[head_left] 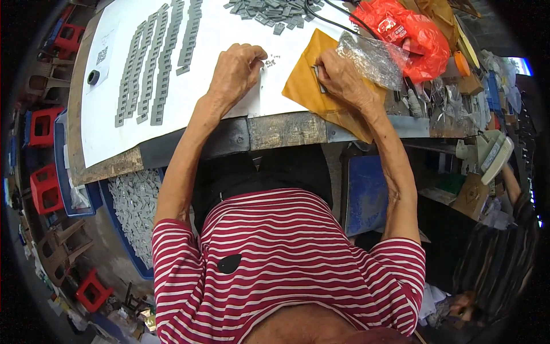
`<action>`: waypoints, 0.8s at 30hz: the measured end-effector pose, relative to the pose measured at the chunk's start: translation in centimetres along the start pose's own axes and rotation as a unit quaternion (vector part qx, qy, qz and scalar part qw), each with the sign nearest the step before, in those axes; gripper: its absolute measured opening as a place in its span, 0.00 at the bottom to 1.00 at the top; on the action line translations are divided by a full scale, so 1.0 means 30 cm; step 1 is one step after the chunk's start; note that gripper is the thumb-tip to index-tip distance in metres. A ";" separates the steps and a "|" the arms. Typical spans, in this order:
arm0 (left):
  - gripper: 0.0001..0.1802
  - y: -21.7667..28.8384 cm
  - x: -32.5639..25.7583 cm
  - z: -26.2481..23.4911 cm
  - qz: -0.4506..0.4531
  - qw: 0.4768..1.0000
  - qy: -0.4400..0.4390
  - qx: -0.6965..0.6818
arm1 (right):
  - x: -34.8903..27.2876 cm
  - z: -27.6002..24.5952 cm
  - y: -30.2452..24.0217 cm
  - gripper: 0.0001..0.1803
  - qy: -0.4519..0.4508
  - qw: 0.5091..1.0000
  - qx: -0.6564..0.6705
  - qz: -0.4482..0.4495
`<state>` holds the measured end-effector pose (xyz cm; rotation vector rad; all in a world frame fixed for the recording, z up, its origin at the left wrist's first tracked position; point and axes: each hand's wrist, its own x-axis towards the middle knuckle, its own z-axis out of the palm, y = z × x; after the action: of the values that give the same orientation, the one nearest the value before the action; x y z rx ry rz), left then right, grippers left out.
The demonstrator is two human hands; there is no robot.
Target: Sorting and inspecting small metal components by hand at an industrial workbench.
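My left hand point(236, 71) is closed in a pinch above the white sheet, beside a scatter of tiny dark parts point(271, 62). Whatever its fingertips may hold is too small to make out. My right hand point(344, 77) grips a small grey flat piece point(319, 79) over an orange-yellow sheet of paper or envelope point(301, 83). Several rows of grey rectangular pieces point(162, 74) lie on the white sheet point(217, 17) to the left. Farther away is a loose heap of similar grey pieces point(272, 10).
A red plastic bag point(421, 43) and clear bubble wrap point(372, 60) crowd the right side. A black cable arches beside the heap. A black ring point(93, 77) sits at the left. Below the table edge stands a blue bin of grey parts point(134, 209). Another person's arm shows at right.
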<state>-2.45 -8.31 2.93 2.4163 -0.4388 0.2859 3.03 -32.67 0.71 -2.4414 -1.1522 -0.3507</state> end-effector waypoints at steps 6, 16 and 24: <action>0.08 -0.016 0.010 0.011 -0.012 1.000 -0.004 -0.003 | 0.002 -0.002 0.004 0.04 0.001 1.000 0.001 -0.009; 0.08 -0.030 0.027 0.027 -0.006 1.000 -0.008 0.001 | 0.003 -0.026 -0.011 0.05 -0.020 1.000 0.010 0.002; 0.09 -0.034 0.042 0.034 -0.007 1.000 -0.003 -0.004 | -0.001 -0.033 -0.010 0.04 -0.005 0.997 0.062 0.045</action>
<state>-0.80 -8.53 1.97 2.4114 -0.4250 0.2694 2.71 -32.99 1.66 -2.3790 -1.0309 -0.2325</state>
